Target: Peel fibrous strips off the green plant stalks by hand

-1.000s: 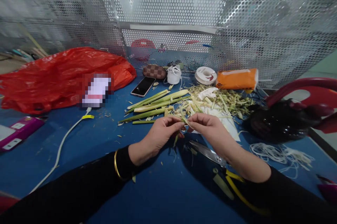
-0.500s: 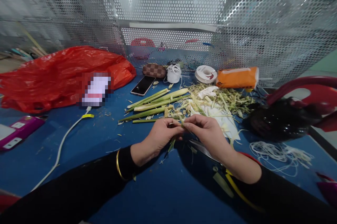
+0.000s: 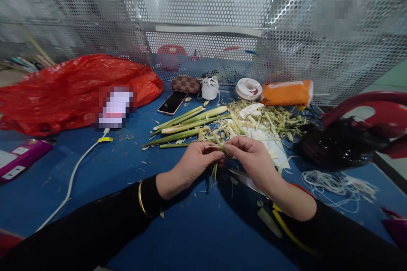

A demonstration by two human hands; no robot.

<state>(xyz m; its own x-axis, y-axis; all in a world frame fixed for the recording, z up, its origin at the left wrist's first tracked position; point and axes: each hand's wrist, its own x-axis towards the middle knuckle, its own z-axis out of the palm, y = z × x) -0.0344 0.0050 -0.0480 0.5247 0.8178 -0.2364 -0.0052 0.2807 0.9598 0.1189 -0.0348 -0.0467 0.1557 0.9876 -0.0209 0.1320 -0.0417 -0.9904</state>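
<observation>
My left hand [image 3: 190, 167] and my right hand [image 3: 252, 160] meet over the blue table, both with thumb and fingertips pinched. Between them they hold thin green plant strips [image 3: 214, 172], whose loose ends hang below the left fingers. Just beyond lie several pale green plant stalks [image 3: 186, 127] side by side, with a heap of shredded plant bits [image 3: 282, 123] to their right. Under my right hand a metal blade [image 3: 244, 179] shows, and a yellow handle [image 3: 291, 233] lies nearer me, partly covered by the forearm. A gold bangle circles my left wrist.
A red plastic bag [image 3: 70, 93] and a charging phone [image 3: 115, 107] are at left. Farther back sit a dark phone [image 3: 172, 102], checkered case [image 3: 186, 85], white spool [image 3: 249, 89] and orange packet [image 3: 288, 93]. White string [image 3: 333, 184] and a shiny black object [image 3: 337, 148] lie right.
The fingertips have shifted slightly, and more of the green strips now hangs below and shows between my hands. Both hands stay pinched together in nearly the same place.
</observation>
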